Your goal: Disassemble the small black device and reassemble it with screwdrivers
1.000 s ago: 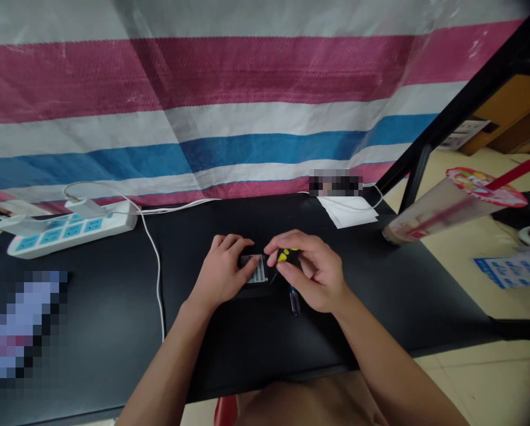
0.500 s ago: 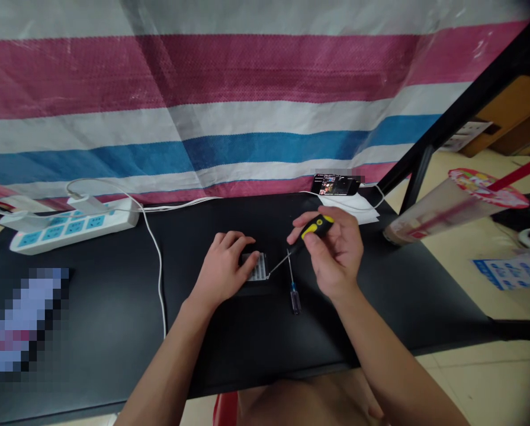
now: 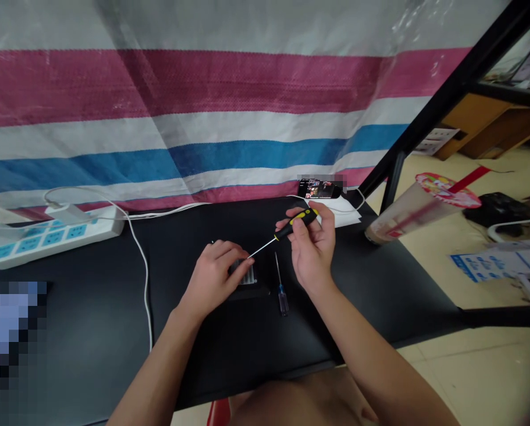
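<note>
The right hand [image 3: 311,248] grips a yellow-and-black screwdriver [image 3: 296,220], its tip just by the left hand [image 3: 211,281], whose curled fingers [image 3: 229,254] rest on a small labelled device [image 3: 248,275]; a second screwdriver [image 3: 281,290] lies just beside that device.

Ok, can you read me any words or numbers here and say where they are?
No words can be read: the white label by the left hand is too small, and the blue printed sheet on the floor and the cup's lid are too blurred.
</note>
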Available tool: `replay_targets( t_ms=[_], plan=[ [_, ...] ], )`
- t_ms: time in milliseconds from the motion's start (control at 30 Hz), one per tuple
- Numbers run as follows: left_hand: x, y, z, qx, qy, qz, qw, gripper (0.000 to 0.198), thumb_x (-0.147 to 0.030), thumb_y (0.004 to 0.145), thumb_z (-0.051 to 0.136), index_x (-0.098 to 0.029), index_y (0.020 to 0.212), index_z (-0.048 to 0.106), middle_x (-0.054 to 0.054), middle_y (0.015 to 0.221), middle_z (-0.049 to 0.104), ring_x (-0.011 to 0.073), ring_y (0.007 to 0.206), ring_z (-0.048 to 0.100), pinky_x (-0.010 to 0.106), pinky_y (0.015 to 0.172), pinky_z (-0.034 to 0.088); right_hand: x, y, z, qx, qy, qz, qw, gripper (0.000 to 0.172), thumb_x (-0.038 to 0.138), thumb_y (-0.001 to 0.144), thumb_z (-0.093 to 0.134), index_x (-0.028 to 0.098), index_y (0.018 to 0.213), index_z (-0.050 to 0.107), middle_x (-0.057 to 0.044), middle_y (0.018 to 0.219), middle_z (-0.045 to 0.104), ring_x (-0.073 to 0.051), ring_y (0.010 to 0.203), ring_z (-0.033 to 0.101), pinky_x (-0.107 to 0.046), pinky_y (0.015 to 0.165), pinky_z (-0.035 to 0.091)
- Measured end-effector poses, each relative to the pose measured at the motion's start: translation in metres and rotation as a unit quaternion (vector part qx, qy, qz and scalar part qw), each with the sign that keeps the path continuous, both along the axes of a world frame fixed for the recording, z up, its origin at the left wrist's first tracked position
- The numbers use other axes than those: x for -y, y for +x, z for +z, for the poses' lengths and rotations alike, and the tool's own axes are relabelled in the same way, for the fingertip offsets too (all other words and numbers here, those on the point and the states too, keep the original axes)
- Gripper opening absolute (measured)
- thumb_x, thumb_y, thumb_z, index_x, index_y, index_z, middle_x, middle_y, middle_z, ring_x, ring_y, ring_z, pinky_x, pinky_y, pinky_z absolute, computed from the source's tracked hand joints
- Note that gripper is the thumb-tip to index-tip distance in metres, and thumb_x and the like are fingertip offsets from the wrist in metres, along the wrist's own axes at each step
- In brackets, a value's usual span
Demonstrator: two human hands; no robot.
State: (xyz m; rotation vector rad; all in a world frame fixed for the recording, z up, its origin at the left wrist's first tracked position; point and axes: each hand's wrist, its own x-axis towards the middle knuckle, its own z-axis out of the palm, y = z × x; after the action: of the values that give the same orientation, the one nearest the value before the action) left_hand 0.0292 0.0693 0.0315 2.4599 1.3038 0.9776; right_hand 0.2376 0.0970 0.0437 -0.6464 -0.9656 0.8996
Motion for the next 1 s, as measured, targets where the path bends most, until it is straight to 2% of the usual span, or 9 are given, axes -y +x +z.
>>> replay_targets(
  t_ms=[267,433,567,767,933,1000],
  plan=[
    [-0.002,-0.003,-0.004,0.015,0.016,0.002,1.0,0.023,-0.038,0.107,0.061,-0.021,0.098,0.072,0.004,0.1,0.077,0.0182,0.091,0.069,0.036,0.082,0.047,-0.002,0.001,-0.001,-0.042,-0.035,-0.001,0.999,0.04,0.031,0.092,0.078,0.031,0.124,0.054,0.002,0.108,0.071,-0.013,0.085,0.076,-0.032,0.084,0.064],
    [-0.003,-0.005,-0.002,0.06,0.034,0.021,0.997,0.015,-0.029,0.106,0.062,-0.021,0.106,0.076,0.003,0.102,0.077,0.0174,0.096,0.07,0.033,0.089,0.052,-0.005,0.003,0.003,-0.081,-0.059,-0.007,0.995,0.046,0.034,0.088,0.081,0.031,0.124,0.053,0.003,0.105,0.071,-0.013,0.084,0.074,-0.033,0.083,0.063],
    [-0.002,-0.008,0.0,0.115,0.074,0.107,0.985,0.017,-0.024,0.105,0.063,-0.019,0.112,0.078,0.005,0.104,0.075,0.0168,0.097,0.07,0.03,0.089,0.054,-0.007,0.004,0.003,-0.099,-0.075,0.001,0.992,0.047,0.035,0.085,0.083,0.031,0.124,0.055,0.003,0.103,0.071,-0.013,0.085,0.073,-0.033,0.083,0.062],
    [-0.009,-0.013,-0.002,0.188,0.108,0.256,0.942,0.023,-0.031,0.102,0.066,-0.018,0.115,0.081,0.005,0.098,0.07,0.0139,0.08,0.063,0.027,0.075,0.052,-0.004,0.002,0.001,-0.095,-0.094,0.024,0.991,0.044,0.035,0.086,0.083,0.033,0.123,0.06,0.002,0.102,0.072,-0.015,0.083,0.074,-0.035,0.081,0.062],
    [-0.015,-0.02,-0.002,0.225,0.077,0.325,0.915,0.032,-0.033,0.106,0.056,-0.016,0.12,0.08,0.008,0.107,0.073,0.0179,0.096,0.069,0.03,0.088,0.053,-0.005,0.002,0.0,-0.087,-0.1,0.03,0.991,0.043,0.036,0.086,0.083,0.034,0.123,0.061,0.002,0.104,0.072,-0.015,0.084,0.074,-0.035,0.081,0.063],
    [-0.017,-0.023,-0.002,0.233,0.077,0.34,0.908,0.033,-0.032,0.105,0.057,-0.016,0.121,0.08,0.008,0.108,0.074,0.018,0.096,0.069,0.03,0.088,0.052,-0.005,0.003,-0.001,-0.085,-0.102,0.031,0.991,0.044,0.037,0.085,0.084,0.034,0.123,0.061,0.002,0.104,0.072,-0.015,0.084,0.074,-0.036,0.081,0.063]
  ],
)
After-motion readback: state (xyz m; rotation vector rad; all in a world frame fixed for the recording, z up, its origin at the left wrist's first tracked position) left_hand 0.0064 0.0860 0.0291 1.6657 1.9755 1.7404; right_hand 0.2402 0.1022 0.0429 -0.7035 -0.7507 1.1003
